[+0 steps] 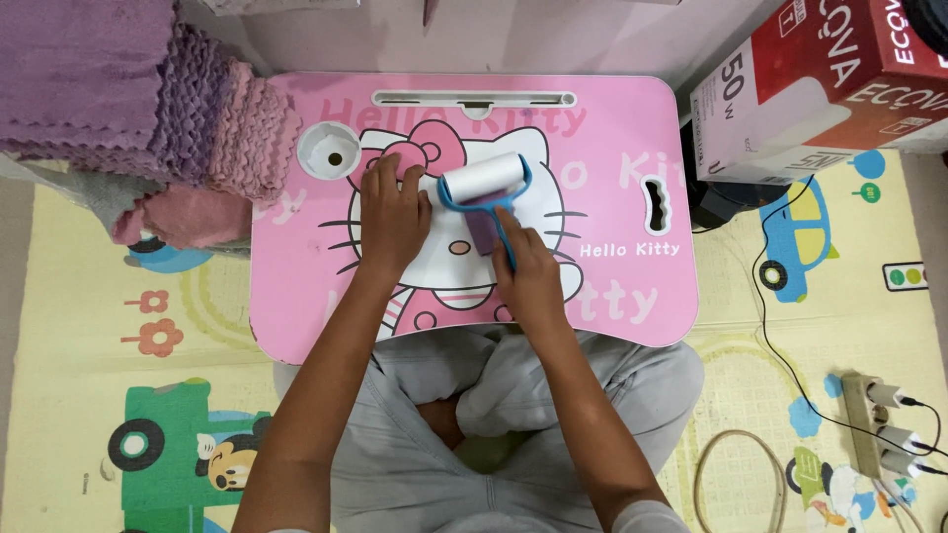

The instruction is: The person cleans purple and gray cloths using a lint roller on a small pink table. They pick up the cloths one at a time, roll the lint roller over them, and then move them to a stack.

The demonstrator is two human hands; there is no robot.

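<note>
A pink lap table (632,286) with a white cartoon cat picture stands over my crossed legs. My right hand (528,276) grips the blue handle of a lint roller (484,183), whose white roll lies on the table top. A small purple cloth (481,229) lies under the roller's frame. My left hand (392,212) rests flat on the table just left of the roller, fingers together, touching the surface.
A stack of folded purple and pink cloths (148,109) sits at the table's left. A red and white cardboard box (820,89) stands at the right. A power strip (874,424) with plugs and a black cable (765,326) lie on the patterned play mat.
</note>
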